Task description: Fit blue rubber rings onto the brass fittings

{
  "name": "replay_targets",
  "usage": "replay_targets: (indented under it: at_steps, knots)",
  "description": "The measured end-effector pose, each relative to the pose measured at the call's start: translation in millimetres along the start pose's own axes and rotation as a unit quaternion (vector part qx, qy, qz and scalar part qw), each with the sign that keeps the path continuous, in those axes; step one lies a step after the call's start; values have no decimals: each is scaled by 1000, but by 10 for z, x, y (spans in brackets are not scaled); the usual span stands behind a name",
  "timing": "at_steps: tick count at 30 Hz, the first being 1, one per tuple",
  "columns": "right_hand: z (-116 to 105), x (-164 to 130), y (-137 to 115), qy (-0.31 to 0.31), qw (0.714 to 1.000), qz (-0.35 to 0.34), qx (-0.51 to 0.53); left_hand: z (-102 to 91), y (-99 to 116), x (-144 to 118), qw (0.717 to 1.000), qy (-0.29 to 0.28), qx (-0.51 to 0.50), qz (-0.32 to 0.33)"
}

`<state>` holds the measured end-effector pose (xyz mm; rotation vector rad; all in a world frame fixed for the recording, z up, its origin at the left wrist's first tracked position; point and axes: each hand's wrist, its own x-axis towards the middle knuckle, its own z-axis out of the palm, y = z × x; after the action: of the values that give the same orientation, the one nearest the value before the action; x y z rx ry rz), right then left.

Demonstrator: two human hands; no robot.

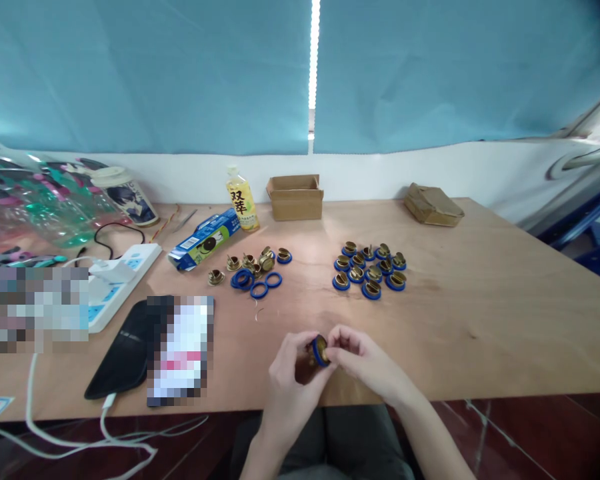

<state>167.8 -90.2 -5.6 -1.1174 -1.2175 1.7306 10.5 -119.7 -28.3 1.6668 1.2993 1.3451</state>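
Note:
My left hand (291, 377) and my right hand (363, 360) meet over the near edge of the wooden table (480, 320), both pinching one small brass piece with a blue ring (321, 351) around it. Farther back on the left lies a loose pile of bare brass pieces (253, 262) and separate blue rings (255, 283). On the right sits a tight cluster of brass pieces fitted with blue rings (371, 269).
A yellow drink bottle (242, 199), a small open cardboard box (295, 196) and a taped brown packet (433, 205) stand along the back. A blue snack box (206, 239), a white power strip (117, 277), cables and a black phone (123, 350) lie at left.

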Motion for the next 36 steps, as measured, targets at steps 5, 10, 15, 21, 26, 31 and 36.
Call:
replay_targets:
  at_steps: [5, 10, 15, 21, 26, 31, 36]
  knots:
    - [-8, -8, 14, -21, 998, -43, -28, -10, 6, 0, 998, 25, 26, 51]
    - [14, -6, 29, -15, 998, -48, -41, -7, -31, -27, 998, 31, 14, 44]
    - [41, 5, 51, 2, 997, -53, -49, 11, -77, -58, 998, 37, -17, 45]
    - [89, 13, 29, 17, 997, -57, -58, 18, -84, -70, 997, 36, -27, 58]
    - [114, 10, 2, 22, 996, -57, -72, 24, -89, -76, 996, 47, -35, 69]
    - [125, 19, 13, 24, 994, -64, -82, 25, -93, -66, 995, 52, -37, 80]
    - [133, 9, 28, 32, 993, -62, -97, 21, -90, -63, 995, 57, -36, 77]
